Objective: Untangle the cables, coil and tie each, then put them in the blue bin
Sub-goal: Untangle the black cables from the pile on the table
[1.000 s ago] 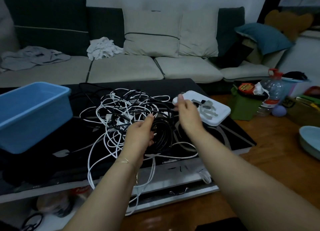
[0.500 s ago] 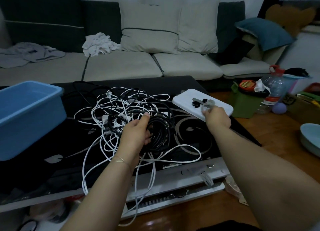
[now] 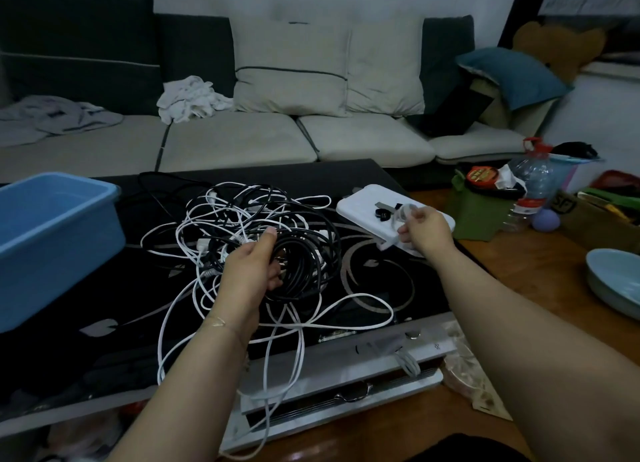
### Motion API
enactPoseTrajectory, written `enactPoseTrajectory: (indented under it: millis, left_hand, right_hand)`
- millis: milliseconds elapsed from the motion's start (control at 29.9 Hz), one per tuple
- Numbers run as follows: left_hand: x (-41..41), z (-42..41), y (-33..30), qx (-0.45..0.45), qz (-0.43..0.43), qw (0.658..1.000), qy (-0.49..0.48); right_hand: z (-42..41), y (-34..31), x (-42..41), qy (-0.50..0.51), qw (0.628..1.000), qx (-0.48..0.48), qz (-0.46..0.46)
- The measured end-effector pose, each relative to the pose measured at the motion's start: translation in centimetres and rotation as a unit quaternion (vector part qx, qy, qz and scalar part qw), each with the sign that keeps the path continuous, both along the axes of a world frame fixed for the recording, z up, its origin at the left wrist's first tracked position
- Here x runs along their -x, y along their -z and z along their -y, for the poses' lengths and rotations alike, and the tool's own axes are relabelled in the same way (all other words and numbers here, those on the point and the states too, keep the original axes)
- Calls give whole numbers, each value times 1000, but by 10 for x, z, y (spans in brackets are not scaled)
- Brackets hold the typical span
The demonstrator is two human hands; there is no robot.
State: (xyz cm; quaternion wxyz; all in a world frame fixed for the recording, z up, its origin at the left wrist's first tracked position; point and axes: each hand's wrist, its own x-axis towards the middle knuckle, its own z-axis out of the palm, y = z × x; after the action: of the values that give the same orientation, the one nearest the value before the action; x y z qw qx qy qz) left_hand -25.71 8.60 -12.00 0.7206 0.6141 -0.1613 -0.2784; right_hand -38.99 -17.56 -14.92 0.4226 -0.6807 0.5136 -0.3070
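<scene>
- While the left hand (image 3: 251, 271) curls round a black coil (image 3: 301, 264), its grip is closed on those loops at the middle of the tangle (image 3: 249, 233) on the counter (image 3: 388, 288).
- White cables (image 3: 277, 337) spill from under that grip, over the near counter edge and down past the drawer front.
- Black and white strands pile up just beyond the left grip, still knotted together.
- Right of that grip, well apart, the right hand (image 3: 424, 229) pinches a pale tie (image 3: 403, 214) between thumb and fingers, its grip closed on it above a white tray (image 3: 360, 205).
- Dark ties (image 3: 382, 215) lie on the tray just left of the right grip.
- Far left of both grips, the bin (image 3: 59, 240) sits on the counter, with no cable visible inside.
</scene>
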Motion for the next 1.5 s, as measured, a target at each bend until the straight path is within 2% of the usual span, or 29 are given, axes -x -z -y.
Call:
enactPoseTrajectory:
  millis: [100, 167, 334, 435, 568, 802, 869, 1003, 1170, 1404, 1504]
  left_hand:
    - [0, 1, 1, 0, 5, 1000, -2]
    - [1, 1, 2, 2, 10, 1000, 5]
    - [0, -1, 3, -6, 29, 999, 13]
    - [-2, -3, 5, -17, 52, 998, 12]
    - [-1, -2, 6, -5, 42, 999, 3]
    - [1, -1, 8, -20, 66, 998, 0]
    - [2, -3, 6, -30, 74, 997, 2]
    - [7, -7, 3, -40, 85, 995, 28]
    - [15, -10, -1, -31, 72, 997, 24]
    - [16, -11, -7, -11, 10, 1000, 22]
    - [17, -13, -11, -21, 29, 999, 21]
  right_hand:
    - [-11, -10, -8, -6, 999, 46, 24]
    - [-21, -16, -11, -18, 995, 45, 90]
    - [-44, -29, -17, -40, 985, -24, 165]
    - [-58, -36, -20, -41, 959, -104, 261]
    - [-82, -49, -20, -70, 936, -148, 310]
    - [-169, -65, -26, -248, 905, -199, 283]
    - [-185, -61, -28, -279, 905, -208, 244]
    - [-191, -54, -26, -287, 924, -189, 169]
    - [-196, -48, -25, -293, 942, -114, 113]
    - [-198, -48, -20, -307, 950, -47, 42]
    - [-196, -48, -15, -306, 952, -14, -15]
